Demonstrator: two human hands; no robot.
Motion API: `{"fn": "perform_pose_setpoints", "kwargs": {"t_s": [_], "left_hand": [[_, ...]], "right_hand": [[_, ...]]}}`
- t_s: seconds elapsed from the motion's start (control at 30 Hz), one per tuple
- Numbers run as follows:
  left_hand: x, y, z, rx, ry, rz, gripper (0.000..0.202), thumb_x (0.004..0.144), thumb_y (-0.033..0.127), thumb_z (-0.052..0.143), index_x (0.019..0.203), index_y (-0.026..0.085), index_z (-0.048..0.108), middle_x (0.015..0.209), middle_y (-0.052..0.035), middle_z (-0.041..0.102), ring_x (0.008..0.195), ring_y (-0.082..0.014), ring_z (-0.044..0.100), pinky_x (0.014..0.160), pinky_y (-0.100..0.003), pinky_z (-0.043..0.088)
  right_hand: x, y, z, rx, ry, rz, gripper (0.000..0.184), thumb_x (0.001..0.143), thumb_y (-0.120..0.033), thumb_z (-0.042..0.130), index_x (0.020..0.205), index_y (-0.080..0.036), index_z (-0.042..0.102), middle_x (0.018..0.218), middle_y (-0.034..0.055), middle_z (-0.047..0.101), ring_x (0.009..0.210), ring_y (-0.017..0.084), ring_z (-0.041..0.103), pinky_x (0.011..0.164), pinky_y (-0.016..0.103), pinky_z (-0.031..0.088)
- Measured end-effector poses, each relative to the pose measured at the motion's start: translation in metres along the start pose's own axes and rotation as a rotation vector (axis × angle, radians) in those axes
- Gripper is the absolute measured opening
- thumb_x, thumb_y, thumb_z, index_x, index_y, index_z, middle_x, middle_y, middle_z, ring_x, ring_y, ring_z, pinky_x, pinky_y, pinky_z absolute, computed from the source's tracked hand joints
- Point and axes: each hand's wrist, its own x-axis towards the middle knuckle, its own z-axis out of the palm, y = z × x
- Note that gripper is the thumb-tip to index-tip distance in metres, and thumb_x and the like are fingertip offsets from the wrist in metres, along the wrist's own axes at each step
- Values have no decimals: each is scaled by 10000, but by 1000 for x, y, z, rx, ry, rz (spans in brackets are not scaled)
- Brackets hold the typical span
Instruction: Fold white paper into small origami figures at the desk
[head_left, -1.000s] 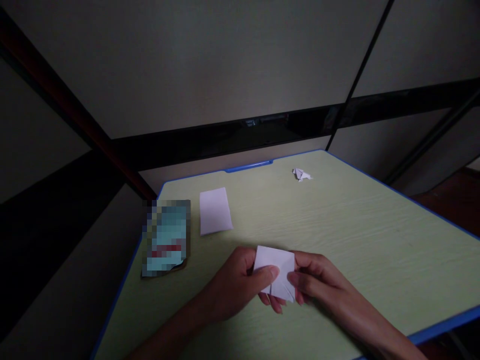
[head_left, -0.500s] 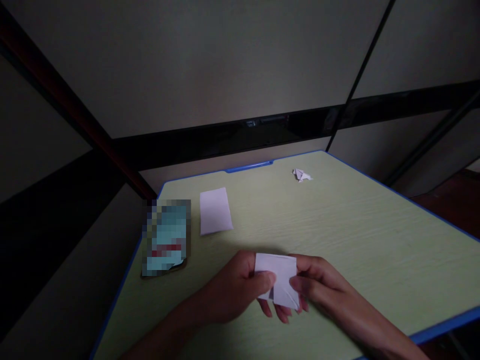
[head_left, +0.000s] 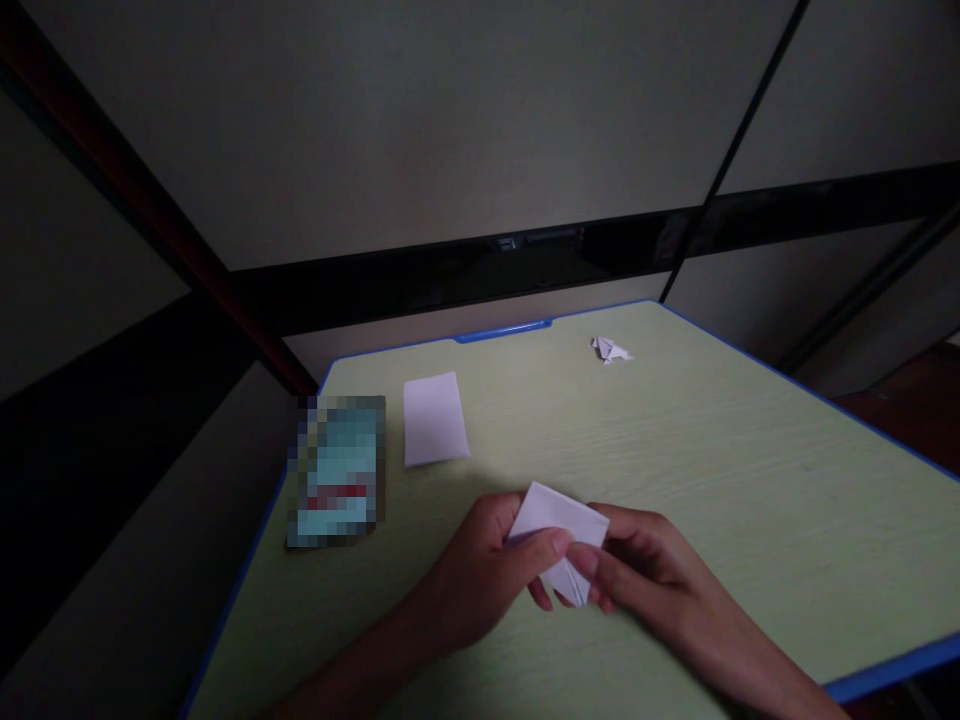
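Observation:
Both my hands hold a partly folded white paper (head_left: 561,520) just above the pale green table (head_left: 712,470). My left hand (head_left: 487,575) pinches its left side with thumb on top. From the right, my right hand (head_left: 645,570) grips the paper, fingers curled round its lower corner. The paper's pointed lower flaps show between the fingers.
A flat white sheet (head_left: 433,420) lies at the back left. Beside it, at the left edge, lies a blurred teal card (head_left: 337,470). A small folded paper figure (head_left: 611,349) sits near the far edge. The table has a blue rim (head_left: 502,330). Dark wall panels stand behind.
The folded paper has been turned slightly, its top edge now slanting down to the right, and both hands have shifted a little with it. The view has drifted slightly.

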Motion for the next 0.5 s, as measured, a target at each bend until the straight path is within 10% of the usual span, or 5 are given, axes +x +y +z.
{"fn": "perform_pose_setpoints", "kwargs": {"t_s": [0.5], "left_hand": [[2,5,2,-8,189,20,290,727,361,516,597,107,563,482,0,534,447,-84,463,439,-186,346]], "right_hand": [[1,4,-3,42,72,33,232,728,-355,591,631,-144,596,583,4,529,548,108,458,528,233,346]]}}
